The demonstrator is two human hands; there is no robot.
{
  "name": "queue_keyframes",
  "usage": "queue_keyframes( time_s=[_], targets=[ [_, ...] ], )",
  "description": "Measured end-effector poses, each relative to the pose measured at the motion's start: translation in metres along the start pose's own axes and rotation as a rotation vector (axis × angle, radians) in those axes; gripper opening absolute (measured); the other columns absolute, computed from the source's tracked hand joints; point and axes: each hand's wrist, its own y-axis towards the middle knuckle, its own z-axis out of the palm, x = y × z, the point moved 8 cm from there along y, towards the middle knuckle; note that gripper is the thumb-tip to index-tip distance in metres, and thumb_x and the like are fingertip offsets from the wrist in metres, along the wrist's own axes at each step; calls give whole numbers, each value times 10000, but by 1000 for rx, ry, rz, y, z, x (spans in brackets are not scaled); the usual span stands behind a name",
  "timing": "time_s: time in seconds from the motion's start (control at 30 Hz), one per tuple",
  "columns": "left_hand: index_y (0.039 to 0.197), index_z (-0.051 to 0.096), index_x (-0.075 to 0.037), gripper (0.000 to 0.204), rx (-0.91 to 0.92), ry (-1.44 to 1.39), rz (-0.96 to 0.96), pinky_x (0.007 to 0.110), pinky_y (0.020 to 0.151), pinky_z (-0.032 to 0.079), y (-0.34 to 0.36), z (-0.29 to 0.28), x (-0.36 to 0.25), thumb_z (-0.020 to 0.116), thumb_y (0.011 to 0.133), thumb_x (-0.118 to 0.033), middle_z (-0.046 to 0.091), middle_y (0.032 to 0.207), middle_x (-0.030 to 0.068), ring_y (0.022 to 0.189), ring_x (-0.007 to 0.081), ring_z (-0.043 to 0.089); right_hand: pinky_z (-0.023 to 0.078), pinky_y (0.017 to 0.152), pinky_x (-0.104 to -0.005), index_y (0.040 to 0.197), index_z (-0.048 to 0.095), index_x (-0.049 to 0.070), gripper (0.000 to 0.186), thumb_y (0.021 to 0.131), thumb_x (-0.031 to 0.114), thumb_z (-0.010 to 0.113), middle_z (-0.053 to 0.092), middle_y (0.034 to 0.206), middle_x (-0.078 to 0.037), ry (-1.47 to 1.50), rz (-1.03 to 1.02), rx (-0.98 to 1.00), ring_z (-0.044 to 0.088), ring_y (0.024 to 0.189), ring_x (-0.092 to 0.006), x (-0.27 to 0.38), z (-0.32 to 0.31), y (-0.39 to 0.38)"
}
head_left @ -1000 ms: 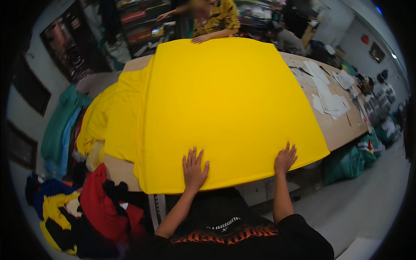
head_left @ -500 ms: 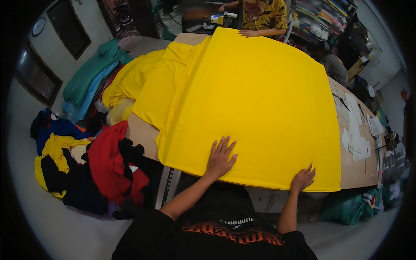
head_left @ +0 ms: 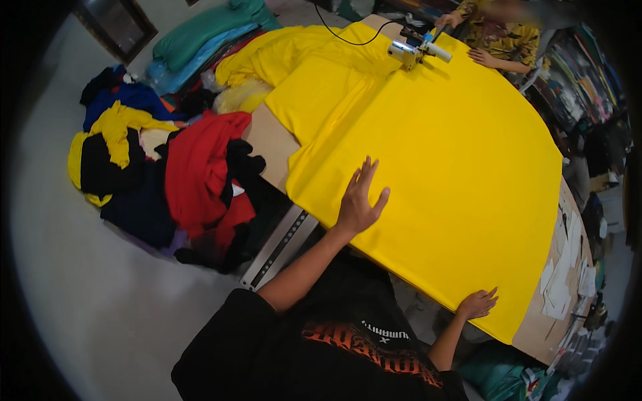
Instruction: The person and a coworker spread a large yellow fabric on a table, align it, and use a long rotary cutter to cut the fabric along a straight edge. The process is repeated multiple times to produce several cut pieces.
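Observation:
A wide sheet of yellow fabric (head_left: 461, 180) lies smooth across the table, with its near edge in front of my body. My left hand (head_left: 359, 206) is over the near left part of the fabric, fingers stretched out and thumb apart; whether the palm touches cannot be told. At the near right edge, my right hand (head_left: 477, 305) lies flat with its fingers extended along the fabric. Neither hand grips anything. On the far edge stands a silver handheld fabric cutting machine (head_left: 409, 51) with a black cable, held by a co-worker's hand (head_left: 449, 20). The co-worker's other hand (head_left: 483, 58) presses on the fabric.
Loose yellow cloth (head_left: 314, 87) bunches at the table's left. A pile of red, black and blue garments (head_left: 204, 167) sits on the left, below green sacks (head_left: 200, 40). White paper patterns (head_left: 560, 287) lie on the table's right end, above a green bag (head_left: 498, 371).
My view has turned, and the table appears tilted. The cutting machine has come onto the fabric's far edge from behind it. My left hand's fingers have drawn closer together.

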Motion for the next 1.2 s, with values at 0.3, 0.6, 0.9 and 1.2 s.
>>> queue_keyframes(
  time_s=[0.3, 0.6, 0.9, 1.2],
  targets=[
    [1554, 222, 57, 762, -150, 66, -130, 457, 1217, 237, 19, -39, 41, 540, 1012, -375, 291, 1575, 318, 1468, 434, 300, 280, 1132, -571, 1539, 392, 253, 508, 1062, 395, 292, 371, 1594, -143, 37, 40, 101, 355, 1449, -352, -15, 19, 7],
    [1579, 90, 60, 733, -428, -453, -750, 371, 1170, 298, -95, -94, 34, 323, 1095, -438, 308, 1560, 338, 1437, 390, 377, 349, 1089, -561, 1514, 447, 230, 505, 1055, 380, 299, 439, 1544, -168, 59, 4, 71, 447, 1387, -358, -16, 19, 12],
    [1566, 133, 83, 747, -446, -273, -855, 340, 1098, 373, -121, -123, 27, 381, 1088, -436, 454, 1444, 361, 1348, 371, 497, 383, 1050, -572, 1495, 478, 221, 500, 1052, 365, 296, 470, 1515, -177, 49, 14, 79, 474, 1353, -369, -6, 8, 10],
    [1452, 438, 63, 742, -34, -180, -421, 433, 993, 479, 131, -8, 71, 477, 1010, -533, 634, 1230, 322, 1174, 441, 604, 344, 1088, -593, 1519, 440, 216, 499, 1054, 344, 313, 414, 1558, -184, 60, 8, 60, 408, 1411, -385, -10, 8, 8]
  ],
)
